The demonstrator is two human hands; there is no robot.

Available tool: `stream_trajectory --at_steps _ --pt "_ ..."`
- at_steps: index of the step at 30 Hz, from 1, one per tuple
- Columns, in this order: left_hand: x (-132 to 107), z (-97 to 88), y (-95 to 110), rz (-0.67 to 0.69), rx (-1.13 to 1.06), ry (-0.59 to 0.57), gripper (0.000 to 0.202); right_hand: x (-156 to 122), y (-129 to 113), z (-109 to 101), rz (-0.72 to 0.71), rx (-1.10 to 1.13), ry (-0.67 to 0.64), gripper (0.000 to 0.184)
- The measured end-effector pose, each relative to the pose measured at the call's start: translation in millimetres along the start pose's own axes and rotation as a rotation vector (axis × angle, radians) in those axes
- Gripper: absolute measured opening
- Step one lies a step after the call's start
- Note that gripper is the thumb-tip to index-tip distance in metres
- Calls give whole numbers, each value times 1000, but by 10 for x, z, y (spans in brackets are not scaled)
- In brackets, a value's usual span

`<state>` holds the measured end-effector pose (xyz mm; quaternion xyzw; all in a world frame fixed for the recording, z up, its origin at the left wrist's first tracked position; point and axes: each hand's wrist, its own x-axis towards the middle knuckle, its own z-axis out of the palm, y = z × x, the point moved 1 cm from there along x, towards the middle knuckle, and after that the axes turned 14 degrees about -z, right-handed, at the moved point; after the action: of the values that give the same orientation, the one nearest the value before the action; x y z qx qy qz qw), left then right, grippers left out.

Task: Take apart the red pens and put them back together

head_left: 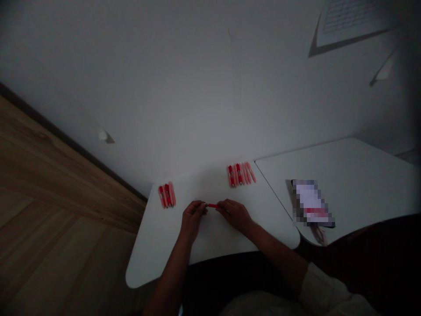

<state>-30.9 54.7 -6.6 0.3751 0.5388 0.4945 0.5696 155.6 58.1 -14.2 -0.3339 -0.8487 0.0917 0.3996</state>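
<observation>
Between my two hands, above the white table (pixel 210 243), lies a red pen (pixel 213 206) held roughly level. The fingers of my left hand (pixel 194 215) are closed at its silvery end. My right hand (pixel 235 214) pinches the red end, and its fingers cover part of the pen. Left of my hands, a small row of red and pink pens (pixel 167 195) rests on the tabletop. A larger row of red and pink pens (pixel 240 174) lies farther back, to the right of my hands.
A second white table (pixel 355 184) adjoins on the right. On it lies a phone or tablet (pixel 312 202) with a blurred screen, and a pinkish item (pixel 319 235) beside its lower edge. A grey wall (pixel 184 87) rises behind the tables. Wood-patterned flooring (pixel 66 245) shows at the left.
</observation>
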Motion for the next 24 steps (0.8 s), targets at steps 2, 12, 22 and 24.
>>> stream_trajectory --at_steps 2,12,22,24 --pt "-4 -3 8 -10 22 11 27 0 -1 2 4 -3 0 21" --pt "-22 14 11 18 118 29 28 3 -14 -16 8 1 -22 21" --pt "-5 -9 -16 23 171 17 29 -5 -3 1 4 -13 -25 20" --pt "-1 -14 -25 27 161 10 30 -7 5 12 6 -12 -20 19"
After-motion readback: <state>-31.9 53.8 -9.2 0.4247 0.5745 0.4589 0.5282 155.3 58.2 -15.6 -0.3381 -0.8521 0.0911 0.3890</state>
